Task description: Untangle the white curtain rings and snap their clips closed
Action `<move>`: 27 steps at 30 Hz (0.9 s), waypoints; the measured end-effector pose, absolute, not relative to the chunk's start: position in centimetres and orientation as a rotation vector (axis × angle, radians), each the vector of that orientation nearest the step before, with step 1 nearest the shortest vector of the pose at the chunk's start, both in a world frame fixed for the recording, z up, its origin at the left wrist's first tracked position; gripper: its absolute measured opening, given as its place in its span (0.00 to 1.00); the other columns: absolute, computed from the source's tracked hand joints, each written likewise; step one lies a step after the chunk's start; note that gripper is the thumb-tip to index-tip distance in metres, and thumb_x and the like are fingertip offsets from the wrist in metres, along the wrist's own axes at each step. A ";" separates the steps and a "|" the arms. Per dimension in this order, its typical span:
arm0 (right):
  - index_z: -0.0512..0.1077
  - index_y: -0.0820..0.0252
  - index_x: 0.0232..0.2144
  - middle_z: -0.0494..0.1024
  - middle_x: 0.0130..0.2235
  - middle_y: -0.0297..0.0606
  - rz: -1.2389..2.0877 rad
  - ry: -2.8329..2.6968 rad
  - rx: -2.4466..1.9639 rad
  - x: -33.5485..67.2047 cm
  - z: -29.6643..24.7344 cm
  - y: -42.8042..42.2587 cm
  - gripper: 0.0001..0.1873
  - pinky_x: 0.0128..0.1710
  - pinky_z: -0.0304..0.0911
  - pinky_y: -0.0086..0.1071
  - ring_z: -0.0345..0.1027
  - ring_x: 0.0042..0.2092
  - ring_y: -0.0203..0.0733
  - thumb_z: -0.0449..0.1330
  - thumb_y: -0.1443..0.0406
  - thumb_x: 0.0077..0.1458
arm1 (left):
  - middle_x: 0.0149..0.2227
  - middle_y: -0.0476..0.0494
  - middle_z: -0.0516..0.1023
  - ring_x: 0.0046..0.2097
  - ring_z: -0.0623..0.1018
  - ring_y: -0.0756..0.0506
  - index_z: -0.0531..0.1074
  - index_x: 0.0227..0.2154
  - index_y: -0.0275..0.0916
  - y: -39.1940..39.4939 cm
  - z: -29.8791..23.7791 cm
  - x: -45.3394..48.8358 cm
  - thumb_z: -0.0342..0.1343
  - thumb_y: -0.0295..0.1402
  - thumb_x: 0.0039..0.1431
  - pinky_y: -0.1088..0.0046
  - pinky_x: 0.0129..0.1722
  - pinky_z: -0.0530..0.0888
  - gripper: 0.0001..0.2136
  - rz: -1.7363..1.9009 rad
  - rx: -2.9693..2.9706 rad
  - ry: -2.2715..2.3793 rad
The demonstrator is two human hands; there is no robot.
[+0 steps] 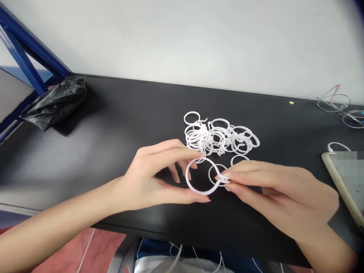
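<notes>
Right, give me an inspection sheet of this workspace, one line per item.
Surface: black table, matte, set against a white wall.
Job's things: white ring held between both hands; pile of white rings just behind.
Clutter: black plastic bag far left; phone at right edge; wire hoops far right; small yellow speck.
Grippers: left hand pinches the ring's left side; right hand pinches its right side.
Cables: thin white cords below the table edge.
Surroundings: blue frame at left.

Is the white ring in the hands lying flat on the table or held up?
Held up. The white ring is pinched between the left hand and right hand, above the black table.
</notes>
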State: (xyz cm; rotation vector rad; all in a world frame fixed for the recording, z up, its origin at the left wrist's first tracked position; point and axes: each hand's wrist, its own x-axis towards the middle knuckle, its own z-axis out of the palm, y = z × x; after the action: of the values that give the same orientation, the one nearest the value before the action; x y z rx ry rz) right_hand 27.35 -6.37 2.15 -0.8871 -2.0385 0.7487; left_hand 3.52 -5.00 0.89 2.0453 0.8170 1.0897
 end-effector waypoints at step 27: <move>0.80 0.49 0.36 0.85 0.34 0.28 0.652 -2.067 -0.962 27.1 2.5 -7.0 0.10 0.32 0.79 0.26 0.81 0.32 0.39 0.60 0.70 0.60 | 0.26 0.51 0.75 0.24 0.73 0.52 0.77 0.44 0.40 -5.0 1.2 3.3 0.71 0.38 0.47 0.79 0.21 0.72 0.20 1.161 2.119 0.810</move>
State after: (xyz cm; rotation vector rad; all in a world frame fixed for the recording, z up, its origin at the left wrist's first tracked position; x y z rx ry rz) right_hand 27.10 -6.97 2.49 -0.9620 -2.0674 0.6520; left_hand 3.28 -5.04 1.17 2.1191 0.8100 1.1613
